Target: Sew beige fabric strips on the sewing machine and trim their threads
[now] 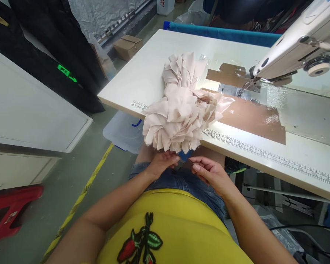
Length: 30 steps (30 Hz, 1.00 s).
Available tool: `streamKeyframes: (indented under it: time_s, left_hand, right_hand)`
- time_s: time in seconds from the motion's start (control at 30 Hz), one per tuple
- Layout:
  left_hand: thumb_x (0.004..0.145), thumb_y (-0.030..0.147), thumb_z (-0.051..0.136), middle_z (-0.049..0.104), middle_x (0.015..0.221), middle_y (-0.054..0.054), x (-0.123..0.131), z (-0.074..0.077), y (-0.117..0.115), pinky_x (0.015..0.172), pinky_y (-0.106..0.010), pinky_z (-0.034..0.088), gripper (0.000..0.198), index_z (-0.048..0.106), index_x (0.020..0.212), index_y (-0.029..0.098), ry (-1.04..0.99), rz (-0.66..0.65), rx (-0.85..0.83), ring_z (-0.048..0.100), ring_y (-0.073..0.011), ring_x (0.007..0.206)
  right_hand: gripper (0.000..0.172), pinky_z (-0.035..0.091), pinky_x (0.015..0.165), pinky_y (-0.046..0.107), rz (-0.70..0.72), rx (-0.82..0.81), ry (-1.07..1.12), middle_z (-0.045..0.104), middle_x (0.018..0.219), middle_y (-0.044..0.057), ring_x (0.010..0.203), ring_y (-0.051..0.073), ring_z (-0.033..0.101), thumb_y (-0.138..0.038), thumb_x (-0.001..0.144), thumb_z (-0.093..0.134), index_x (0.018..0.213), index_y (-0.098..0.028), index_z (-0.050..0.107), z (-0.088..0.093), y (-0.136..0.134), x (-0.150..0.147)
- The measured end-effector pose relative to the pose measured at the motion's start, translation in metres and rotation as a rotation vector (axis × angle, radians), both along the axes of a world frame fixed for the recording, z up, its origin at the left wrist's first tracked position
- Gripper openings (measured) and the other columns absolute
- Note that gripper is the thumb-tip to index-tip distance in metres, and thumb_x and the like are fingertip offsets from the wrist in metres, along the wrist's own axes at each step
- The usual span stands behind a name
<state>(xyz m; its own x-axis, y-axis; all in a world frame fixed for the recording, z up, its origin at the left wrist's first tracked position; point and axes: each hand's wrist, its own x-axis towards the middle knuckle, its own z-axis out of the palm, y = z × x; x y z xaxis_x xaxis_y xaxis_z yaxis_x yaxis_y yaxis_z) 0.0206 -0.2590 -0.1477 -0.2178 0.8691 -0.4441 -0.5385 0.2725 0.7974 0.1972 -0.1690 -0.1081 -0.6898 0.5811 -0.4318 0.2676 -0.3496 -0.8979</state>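
A tied bundle of pale pink fabric pieces (181, 106) lies on the white sewing table (143, 73), its lower end hanging over the front edge. Both my hands are together just under that overhanging end, above my lap. My left hand (162, 164) has its fingers curled and pinched near a small blue thing (184, 156) that I cannot make out. My right hand (209, 172) is pinched close beside it, thumb against fingers. What the fingers hold is too small to name.
A white sewing machine (299, 47) stands at the table's back right, with brown taped patches (250, 117) and a printed ruler (264, 150) along the front edge. A clear plastic bin (121, 132) sits under the table. White cabinet left, red stool lower left, cardboard box behind.
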Motion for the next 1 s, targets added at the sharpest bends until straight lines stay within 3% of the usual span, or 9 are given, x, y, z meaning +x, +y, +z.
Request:
streamKeyframes:
  time_s: [0.1, 0.2, 0.37, 0.6, 0.77, 1.0]
  left_hand:
    - [0.059, 0.045, 0.080, 0.068, 0.072, -0.004, 0.006, 0.002, 0.008, 0.057, -0.021, 0.043, 0.041, 0.068, 0.080, 0.012, -0.017, 0.066, -0.001, 0.056, -0.0080, 0.057]
    - [0.059, 0.043, 0.080, 0.066, 0.064, -0.002, 0.009, 0.001, 0.008, 0.058, -0.021, 0.043, 0.036, 0.068, 0.071, 0.012, -0.020, 0.110, -0.006, 0.054, -0.0073, 0.055]
    - [0.056, 0.041, 0.082, 0.066, 0.061, -0.002, 0.009, 0.002, 0.004, 0.059, -0.022, 0.043, 0.034, 0.068, 0.068, 0.013, -0.015, 0.143, 0.007, 0.055, -0.0084, 0.056]
    - [0.056, 0.042, 0.081, 0.065, 0.058, -0.001, 0.010, 0.005, 0.004, 0.059, -0.023, 0.043, 0.032, 0.067, 0.063, 0.013, 0.031, 0.129, 0.056, 0.055, -0.0086, 0.055]
    - [0.060, 0.044, 0.078, 0.064, 0.059, 0.000, 0.010, 0.004, 0.004, 0.060, -0.023, 0.043, 0.031, 0.068, 0.065, 0.014, 0.079, 0.108, 0.070, 0.055, -0.0095, 0.057]
    - [0.063, 0.038, 0.079, 0.066, 0.060, -0.004, -0.004, -0.002, -0.011, 0.065, -0.024, 0.044, 0.029, 0.068, 0.062, 0.012, 0.082, -0.056, 0.043, 0.057, -0.0116, 0.061]
  right_hand:
    - [0.046, 0.033, 0.042, 0.021, 0.027, 0.116, -0.040, 0.062, 0.071, 0.002, 0.047, 0.007, 0.044, -0.048, 0.074, 0.069, 0.104, -0.015, 0.062, 0.003, 0.002, -0.006]
    - [0.043, 0.045, 0.057, 0.027, 0.069, 0.302, -0.075, 0.067, 0.078, 0.005, 0.065, 0.016, 0.058, -0.046, 0.075, 0.067, 0.105, -0.014, 0.064, 0.004, 0.006, -0.011]
    - [0.036, 0.050, 0.077, 0.036, 0.162, 0.416, -0.086, 0.071, 0.092, 0.009, 0.084, 0.024, 0.065, -0.042, 0.078, 0.063, 0.101, -0.014, 0.065, 0.007, 0.010, -0.020]
    - [0.027, 0.048, 0.072, 0.031, 0.295, 0.485, -0.084, 0.070, 0.082, 0.005, 0.077, 0.021, 0.062, -0.038, 0.083, 0.055, 0.086, -0.014, 0.068, 0.019, 0.013, -0.033]
    - [0.027, 0.045, 0.064, 0.029, 0.300, 0.519, -0.099, 0.067, 0.074, 0.005, 0.068, 0.019, 0.057, -0.036, 0.084, 0.053, 0.079, -0.015, 0.069, 0.022, 0.013, -0.038]
    - [0.034, 0.046, 0.065, 0.032, 0.208, 0.371, -0.080, 0.069, 0.074, 0.005, 0.067, 0.020, 0.060, -0.044, 0.076, 0.063, 0.093, -0.015, 0.069, 0.008, 0.013, -0.020]
